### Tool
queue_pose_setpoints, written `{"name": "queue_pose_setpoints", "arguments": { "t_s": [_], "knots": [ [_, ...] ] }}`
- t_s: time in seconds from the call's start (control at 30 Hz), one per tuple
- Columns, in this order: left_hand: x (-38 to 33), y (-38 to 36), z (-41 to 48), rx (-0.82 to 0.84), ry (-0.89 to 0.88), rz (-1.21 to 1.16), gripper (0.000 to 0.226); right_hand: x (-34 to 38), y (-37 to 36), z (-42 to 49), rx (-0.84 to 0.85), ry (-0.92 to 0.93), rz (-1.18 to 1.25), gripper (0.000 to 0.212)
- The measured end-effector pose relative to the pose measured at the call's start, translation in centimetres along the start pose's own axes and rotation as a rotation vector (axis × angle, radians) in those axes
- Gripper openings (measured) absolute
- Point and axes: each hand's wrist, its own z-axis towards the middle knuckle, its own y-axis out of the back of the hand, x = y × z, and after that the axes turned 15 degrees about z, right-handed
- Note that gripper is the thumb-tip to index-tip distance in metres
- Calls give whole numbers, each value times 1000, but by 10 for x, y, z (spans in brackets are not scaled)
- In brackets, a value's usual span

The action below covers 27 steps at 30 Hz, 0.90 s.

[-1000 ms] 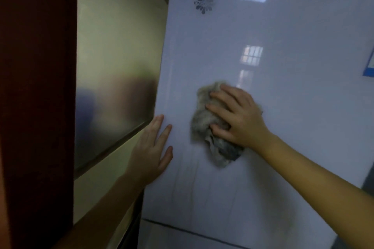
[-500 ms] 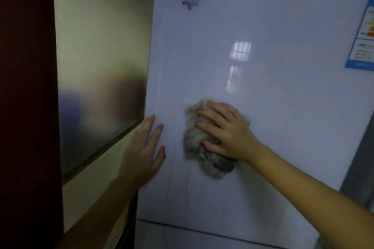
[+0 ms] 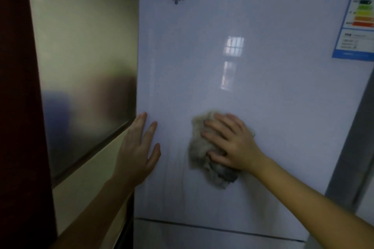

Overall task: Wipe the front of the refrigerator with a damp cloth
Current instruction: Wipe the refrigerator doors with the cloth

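Note:
The glossy white refrigerator door [image 3: 263, 87] fills most of the view, with a dark logo near its top left. My right hand [image 3: 230, 143] lies flat on a crumpled grey-beige cloth [image 3: 202, 151] and presses it against the lower middle of the door. Part of the cloth is hidden under my fingers and palm. My left hand [image 3: 137, 147] rests open and flat on the door's left edge, a hand's width left of the cloth. Faint wet streaks run down the door below the cloth.
A blue energy label [image 3: 358, 22] is stuck at the door's upper right. A seam [image 3: 202, 225] separates a lower door below. To the left stands a brushed-metal wall panel [image 3: 85, 56], then a dark red frame [image 3: 18, 107]. The fridge's grey side [image 3: 352, 147] shows at right.
My right hand has slid the cloth down the door and a little to the right. The view has shifted, bringing the energy label into sight. My left hand stays on the door's left edge.

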Motion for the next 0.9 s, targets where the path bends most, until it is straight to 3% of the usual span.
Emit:
{"name": "queue_pose_setpoints", "arguments": {
  "t_s": [0.23,0.47,0.6,0.77,0.9],
  "knots": [
    [0,-1,-3,5,1,-3,62,-34,30,57,-318,-283,-28,45],
    [-1,1,-2,2,1,-1,60,7,-16,31,92,115,54,42],
    [-4,0,-1,-9,15,8,62,-15,1,66,-15,57,2,46],
    [-6,2,1,-9,34,16,60,-54,34,136,-258,-154,-40,47],
    [-5,7,6,-33,63,20,57,-38,18,133,-204,-121,-20,47]
  ]
}}
